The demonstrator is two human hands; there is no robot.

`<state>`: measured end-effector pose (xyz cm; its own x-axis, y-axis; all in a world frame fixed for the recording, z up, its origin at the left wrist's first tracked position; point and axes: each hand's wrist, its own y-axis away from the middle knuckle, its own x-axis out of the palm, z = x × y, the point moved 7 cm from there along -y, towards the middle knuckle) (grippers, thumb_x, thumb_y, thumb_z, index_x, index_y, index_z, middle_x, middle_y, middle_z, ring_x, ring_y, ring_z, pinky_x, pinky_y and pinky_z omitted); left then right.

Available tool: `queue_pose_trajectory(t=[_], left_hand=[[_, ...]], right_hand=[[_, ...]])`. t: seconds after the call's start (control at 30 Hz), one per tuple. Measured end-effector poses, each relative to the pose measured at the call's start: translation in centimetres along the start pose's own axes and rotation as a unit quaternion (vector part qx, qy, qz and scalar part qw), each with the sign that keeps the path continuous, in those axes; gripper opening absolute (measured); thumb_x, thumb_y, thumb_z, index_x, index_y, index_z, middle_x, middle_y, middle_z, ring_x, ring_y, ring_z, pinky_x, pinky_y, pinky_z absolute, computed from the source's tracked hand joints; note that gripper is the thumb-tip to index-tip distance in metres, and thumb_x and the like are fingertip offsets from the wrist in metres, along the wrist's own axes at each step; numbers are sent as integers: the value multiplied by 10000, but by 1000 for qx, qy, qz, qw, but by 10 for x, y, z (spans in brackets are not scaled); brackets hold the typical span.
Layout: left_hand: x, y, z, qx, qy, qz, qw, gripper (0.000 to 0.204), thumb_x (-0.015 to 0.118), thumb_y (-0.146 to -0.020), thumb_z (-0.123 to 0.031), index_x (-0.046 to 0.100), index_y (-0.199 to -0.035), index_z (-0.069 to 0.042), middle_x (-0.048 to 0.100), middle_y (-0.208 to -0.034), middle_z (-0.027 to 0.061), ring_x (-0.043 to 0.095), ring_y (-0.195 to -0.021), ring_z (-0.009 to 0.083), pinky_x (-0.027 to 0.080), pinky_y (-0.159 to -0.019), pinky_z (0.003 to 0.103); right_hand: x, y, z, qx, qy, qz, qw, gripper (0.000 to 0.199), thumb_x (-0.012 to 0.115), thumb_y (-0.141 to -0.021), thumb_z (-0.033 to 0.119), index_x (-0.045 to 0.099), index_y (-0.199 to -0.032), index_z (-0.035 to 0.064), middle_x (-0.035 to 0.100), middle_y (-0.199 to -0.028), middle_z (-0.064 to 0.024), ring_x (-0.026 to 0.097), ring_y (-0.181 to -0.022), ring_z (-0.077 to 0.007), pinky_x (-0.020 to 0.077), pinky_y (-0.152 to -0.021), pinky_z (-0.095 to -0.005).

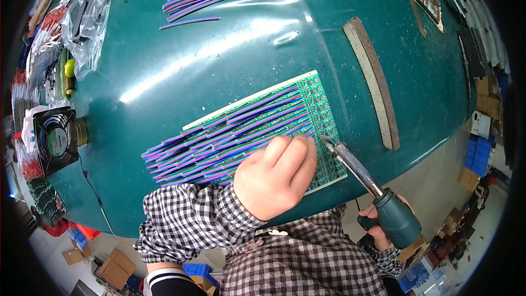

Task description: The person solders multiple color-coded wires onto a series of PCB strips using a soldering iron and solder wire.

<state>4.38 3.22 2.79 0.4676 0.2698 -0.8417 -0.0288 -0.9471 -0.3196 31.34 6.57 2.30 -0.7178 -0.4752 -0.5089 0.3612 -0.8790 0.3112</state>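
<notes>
On the circuit board [314, 83], upper rows seem wired, lower ones unfinished. Right hand [378, 233] grips soldering iron [402, 223]; left hand [275, 178] curled, grasp unclear.

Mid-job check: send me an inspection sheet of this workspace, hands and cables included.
Surface: glossy dark-green tabletop, glare patches.
Job's things: rectangular green circuit-board panel bearing rows of thin blue-and-red wires; green-handled metal soldering iron.
Clutter: long grey-brown bar, crumpled clear plastic bag, square black fan.
Hands: bare left hand curled over the panel, fingertip grip unclear; bare right hand holds the iron, tip near the left fingers.
Cables: thin dark cord near the fan.
Surroundings: brown cardboard boxes, blue plastic bins.
</notes>
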Motion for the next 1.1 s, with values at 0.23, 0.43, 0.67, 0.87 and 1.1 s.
queue_pose_trajectory(t=[0.23,0.43,0.67,0.87,1.1], left_hand=[[-1,-1,3,-11,24,14,1000,409,678,-720,-72,724,-1104,64,655,-1030,119,663,-863,235,572,-707,323],[0,-1,0,-4,6,9,1000,414,686,-711,-78,728,-1099,61,657,-1037,118,667,-863,228,576,-712,319],[0,-1,-1,3,-10,7,1000,404,691,-708,-79,733,-1087,55,660,-1044,113,671,-862,219,577,-703,309],[0,-1,-2,1,-19,4,1000,398,696,-713,-77,734,-1087,52,660,-1047,111,670,-860,216,576,-700,307],[0,-1,-3,1,-26,4,1000,375,711,-732,-67,735,-1090,42,661,-1044,103,676,-871,211,573,-697,305]], right_hand=[[-1,2,-2,-10,16,-9,1000,649,864,-722,677,795,-958,77,750,-952,-81,708,-854,-271,565,-804,-401],[-1,1,-3,-6,35,34,999,731,868,-723,677,760,-1033,24,749,-973,-107,714,-872,-285,569,-817,-404],[-3,4,-8,-11,17,0,1000,777,878,-740,645,720,-1105,-23,745,-994,-127,721,-870,-291,578,-818,-401],[0,1,-5,-28,10,25,999,751,884,-751,618,720,-1102,-26,745,-974,-125,721,-854,-288,580,-798,-393],[-3,6,-12,-26,24,15,999,783,894,-707,656,733,-1085,-10,747,-966,-117,713,-835,-273,576,-784,-395]])
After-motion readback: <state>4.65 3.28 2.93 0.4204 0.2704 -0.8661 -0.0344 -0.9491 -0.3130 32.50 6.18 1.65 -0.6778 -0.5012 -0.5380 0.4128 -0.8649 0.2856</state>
